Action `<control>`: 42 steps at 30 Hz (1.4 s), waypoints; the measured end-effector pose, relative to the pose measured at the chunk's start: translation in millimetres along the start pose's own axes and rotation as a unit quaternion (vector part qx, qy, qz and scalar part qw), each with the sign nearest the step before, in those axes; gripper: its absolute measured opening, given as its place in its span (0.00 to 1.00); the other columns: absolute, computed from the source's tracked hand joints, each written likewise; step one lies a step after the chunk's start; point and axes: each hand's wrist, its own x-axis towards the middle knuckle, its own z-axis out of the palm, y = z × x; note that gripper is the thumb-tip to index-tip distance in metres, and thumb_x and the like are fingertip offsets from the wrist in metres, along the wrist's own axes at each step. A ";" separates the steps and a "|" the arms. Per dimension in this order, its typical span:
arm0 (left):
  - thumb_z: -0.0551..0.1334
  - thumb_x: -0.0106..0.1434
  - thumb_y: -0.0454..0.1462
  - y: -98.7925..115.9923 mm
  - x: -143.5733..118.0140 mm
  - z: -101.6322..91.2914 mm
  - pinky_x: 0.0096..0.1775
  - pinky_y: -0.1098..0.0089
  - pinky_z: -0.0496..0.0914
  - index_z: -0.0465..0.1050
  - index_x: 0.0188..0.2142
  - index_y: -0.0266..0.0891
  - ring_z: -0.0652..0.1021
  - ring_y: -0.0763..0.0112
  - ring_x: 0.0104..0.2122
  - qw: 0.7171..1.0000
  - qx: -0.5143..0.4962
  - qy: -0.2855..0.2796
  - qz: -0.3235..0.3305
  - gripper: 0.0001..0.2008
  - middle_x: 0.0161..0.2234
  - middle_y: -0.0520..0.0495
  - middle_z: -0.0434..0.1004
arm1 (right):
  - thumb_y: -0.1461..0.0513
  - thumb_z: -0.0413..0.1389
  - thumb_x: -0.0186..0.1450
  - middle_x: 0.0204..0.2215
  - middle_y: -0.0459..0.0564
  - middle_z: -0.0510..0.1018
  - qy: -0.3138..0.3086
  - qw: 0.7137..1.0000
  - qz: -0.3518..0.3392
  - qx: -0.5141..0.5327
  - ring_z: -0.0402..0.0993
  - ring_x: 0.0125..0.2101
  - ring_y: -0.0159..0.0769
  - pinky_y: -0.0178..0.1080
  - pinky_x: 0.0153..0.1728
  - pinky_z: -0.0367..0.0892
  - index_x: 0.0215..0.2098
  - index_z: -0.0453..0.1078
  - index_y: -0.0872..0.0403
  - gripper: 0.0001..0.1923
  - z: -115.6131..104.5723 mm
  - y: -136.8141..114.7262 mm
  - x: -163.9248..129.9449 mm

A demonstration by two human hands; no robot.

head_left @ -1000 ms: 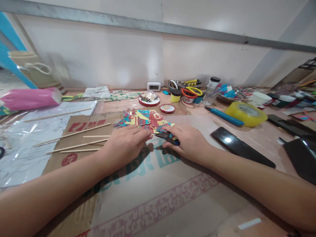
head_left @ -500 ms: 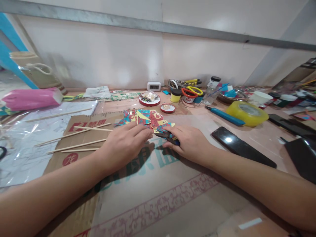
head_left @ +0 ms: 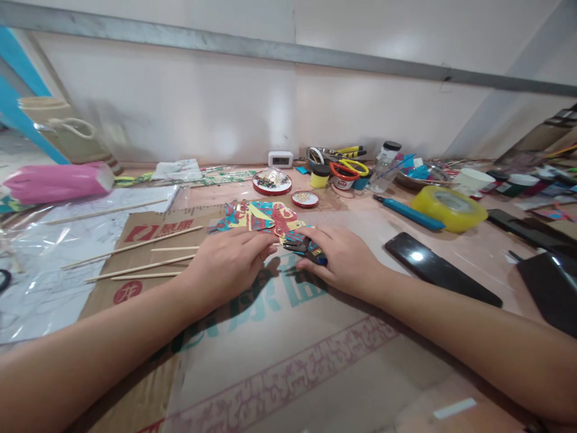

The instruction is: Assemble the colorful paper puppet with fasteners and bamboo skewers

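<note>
Sticks (head_left: 135, 246): lying loose on the cardboard (head_left: 252, 337), left of the work, apart from both hands.
Left hand (head_left: 228, 261): grip pressed flat on the near left edge of the coloured cut-out (head_left: 264, 218), pinning it; best kept firm, so nothing shifts.
Coloured cut-out: mid-desk, on the cardboard, just beyond both hands.
Small cutters (head_left: 306, 248): blue-handled, tips at the near right edge of the cut-out.
Right hand (head_left: 345, 261): grip closed around the small cutters; short, careful snips advised, clear of the left fingertips.
Phone (head_left: 439, 267): right, well apart.
</note>
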 end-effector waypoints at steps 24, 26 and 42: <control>0.55 0.69 0.35 1.3 -1.7 1.5 0.30 0.68 0.66 0.73 0.34 0.37 0.76 0.66 0.28 1.000 -0.011 0.004 0.006 0.10 0.27 0.48 0.77 | 0.42 0.48 0.68 0.44 0.58 0.79 -0.027 1.000 0.004 0.000 0.76 0.41 0.48 0.44 0.38 0.68 0.54 0.69 0.58 0.31 -0.5 0.9 -0.2; 0.56 0.69 0.35 1.3 -2.8 2.1 0.29 0.67 0.65 0.73 0.34 0.37 0.76 0.66 0.28 1.000 -0.015 0.005 0.005 0.09 0.27 0.48 0.76 | 0.42 0.48 0.68 0.44 0.59 0.79 -0.031 1.000 0.004 0.001 0.77 0.41 0.48 0.44 0.38 0.67 0.54 0.69 0.58 0.31 -1.1 0.7 -0.1; 0.57 0.67 0.32 -7.0 -6.3 -13.8 0.37 0.64 0.72 0.73 0.46 0.34 0.78 0.64 0.34 0.994 0.011 0.002 0.108 0.10 0.38 0.46 0.81 | 0.46 0.50 0.69 0.44 0.57 0.81 -0.068 0.998 -0.004 0.016 0.78 0.41 0.48 0.45 0.38 0.69 0.52 0.71 0.56 0.26 -12.4 -5.2 -0.6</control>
